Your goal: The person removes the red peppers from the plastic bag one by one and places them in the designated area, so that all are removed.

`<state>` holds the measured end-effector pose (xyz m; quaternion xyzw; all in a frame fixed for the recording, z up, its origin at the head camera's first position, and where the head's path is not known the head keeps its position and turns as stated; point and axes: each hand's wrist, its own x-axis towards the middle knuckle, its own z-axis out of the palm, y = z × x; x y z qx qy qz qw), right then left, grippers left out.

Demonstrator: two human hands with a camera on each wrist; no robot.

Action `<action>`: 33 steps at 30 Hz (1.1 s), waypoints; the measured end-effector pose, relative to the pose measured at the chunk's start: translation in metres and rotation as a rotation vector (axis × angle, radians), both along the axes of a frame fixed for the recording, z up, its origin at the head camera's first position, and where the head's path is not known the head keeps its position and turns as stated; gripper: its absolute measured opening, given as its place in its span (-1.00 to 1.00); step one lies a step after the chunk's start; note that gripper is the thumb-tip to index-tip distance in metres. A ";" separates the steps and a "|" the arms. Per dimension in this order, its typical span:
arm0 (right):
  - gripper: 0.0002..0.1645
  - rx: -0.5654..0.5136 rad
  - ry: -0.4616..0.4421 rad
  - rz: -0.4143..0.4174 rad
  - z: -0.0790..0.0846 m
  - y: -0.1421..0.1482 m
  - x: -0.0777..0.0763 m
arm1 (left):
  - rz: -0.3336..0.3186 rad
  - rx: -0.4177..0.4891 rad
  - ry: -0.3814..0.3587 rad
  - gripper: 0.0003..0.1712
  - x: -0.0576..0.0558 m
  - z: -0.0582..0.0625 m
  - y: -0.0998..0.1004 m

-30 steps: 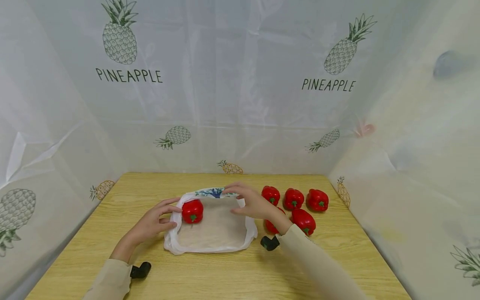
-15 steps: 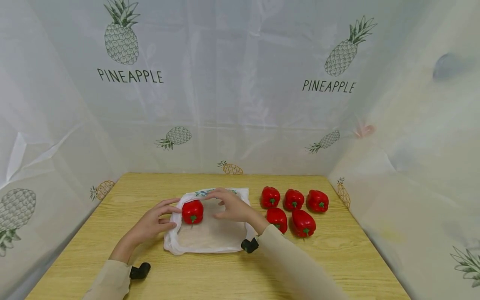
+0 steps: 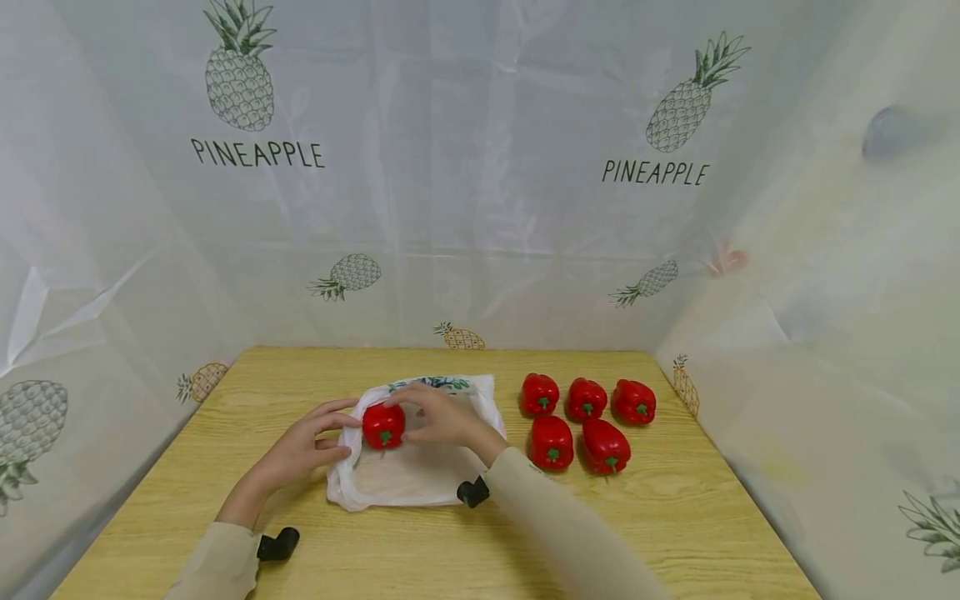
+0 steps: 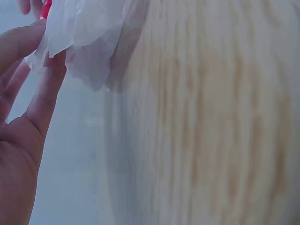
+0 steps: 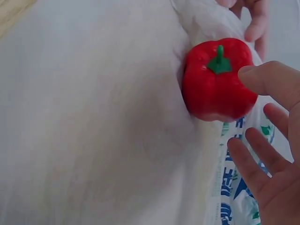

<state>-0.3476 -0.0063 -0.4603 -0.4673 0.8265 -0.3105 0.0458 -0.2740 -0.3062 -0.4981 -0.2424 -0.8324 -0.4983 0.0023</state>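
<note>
A white plastic bag lies spread with its mouth rolled back, and a red bell pepper with a green stem sits inside at its left end. My left hand pinches the bag's left rim; in the left wrist view its thumb and a finger have the crumpled plastic between them. Over the bag, my right hand reaches to the pepper with fingers spread. In the right wrist view the right thumb overlaps the pepper's side, while the other fingers stay apart from it.
Right of the bag, several more red bell peppers stand in two rows on the wooden table. A pineapple-printed curtain hangs around the table's back and sides. Each wrist carries a black camera mount.
My right hand has moved left across the bag, from its right rim to the bell pepper inside. My left hand has kept its place on the left rim.
</note>
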 end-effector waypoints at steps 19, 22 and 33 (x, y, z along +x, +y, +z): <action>-0.32 0.063 0.021 -0.070 -0.011 -0.018 0.003 | -0.006 -0.031 0.025 -0.59 0.000 0.000 0.001; -0.30 0.074 0.041 -0.089 -0.013 -0.020 0.003 | -0.010 -0.034 0.026 -0.58 -0.001 0.000 0.002; -0.32 0.050 0.090 -0.110 -0.020 -0.024 0.002 | -0.015 -0.026 0.028 -0.58 -0.001 0.002 0.003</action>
